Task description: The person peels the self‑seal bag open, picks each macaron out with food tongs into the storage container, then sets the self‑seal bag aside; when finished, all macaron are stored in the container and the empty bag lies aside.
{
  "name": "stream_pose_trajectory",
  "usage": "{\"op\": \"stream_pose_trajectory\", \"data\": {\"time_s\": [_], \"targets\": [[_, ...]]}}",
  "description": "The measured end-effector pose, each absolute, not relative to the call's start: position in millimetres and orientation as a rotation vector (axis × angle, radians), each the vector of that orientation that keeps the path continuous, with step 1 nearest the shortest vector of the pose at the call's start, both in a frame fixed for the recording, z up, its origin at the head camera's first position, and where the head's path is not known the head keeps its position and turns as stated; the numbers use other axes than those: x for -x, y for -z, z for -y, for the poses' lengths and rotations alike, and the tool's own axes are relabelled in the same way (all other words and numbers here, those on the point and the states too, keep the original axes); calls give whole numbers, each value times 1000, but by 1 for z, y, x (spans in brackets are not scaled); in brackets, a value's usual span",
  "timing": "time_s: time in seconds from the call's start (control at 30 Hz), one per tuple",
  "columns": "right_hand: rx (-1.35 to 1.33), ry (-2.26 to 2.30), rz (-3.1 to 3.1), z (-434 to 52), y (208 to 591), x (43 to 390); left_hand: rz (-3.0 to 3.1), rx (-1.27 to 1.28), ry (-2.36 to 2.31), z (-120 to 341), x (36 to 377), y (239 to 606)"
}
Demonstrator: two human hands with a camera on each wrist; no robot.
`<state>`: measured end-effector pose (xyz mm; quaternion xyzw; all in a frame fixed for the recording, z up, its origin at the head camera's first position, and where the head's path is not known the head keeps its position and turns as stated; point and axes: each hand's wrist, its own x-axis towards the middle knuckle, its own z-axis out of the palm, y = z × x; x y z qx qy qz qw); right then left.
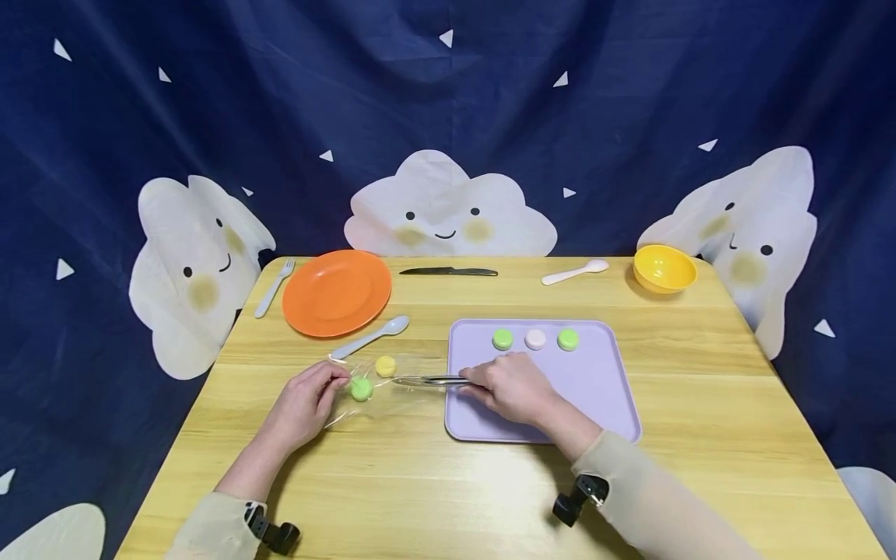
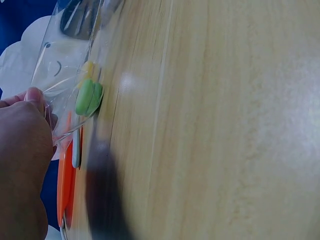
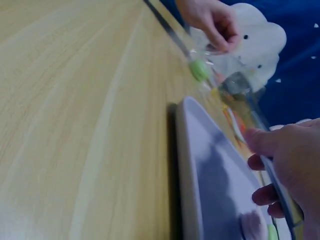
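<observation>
My left hand pinches the edge of a clear plastic bag lying over the table left of the tray. A green macaron and a yellow macaron show through the film. Metal tongs are held in my right hand, above the left part of the lilac tray. Their head points left and reaches over the bag, close to the yellow macaron. On the tray's far side sit a green macaron, a pale pink one and another green macaron in a row.
An orange plate stands at the back left, between a grey-blue fork and a grey-blue spoon. Along the back edge lie a black knife, a pale pink spoon and a yellow bowl.
</observation>
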<state>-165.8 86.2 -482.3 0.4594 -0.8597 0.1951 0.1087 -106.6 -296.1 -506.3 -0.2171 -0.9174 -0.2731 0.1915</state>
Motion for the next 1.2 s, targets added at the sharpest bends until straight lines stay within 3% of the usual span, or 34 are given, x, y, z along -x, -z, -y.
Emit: {"op": "stream_pose_trajectory", "data": {"time_s": [0.73, 1.2], "targets": [[-1195, -579, 2778, -48, 492, 175, 2565, 678, 761, 295, 110, 508], [-1214, -648, 2777, -66, 480, 179, 2569, 643, 738, 294, 109, 509]]}}
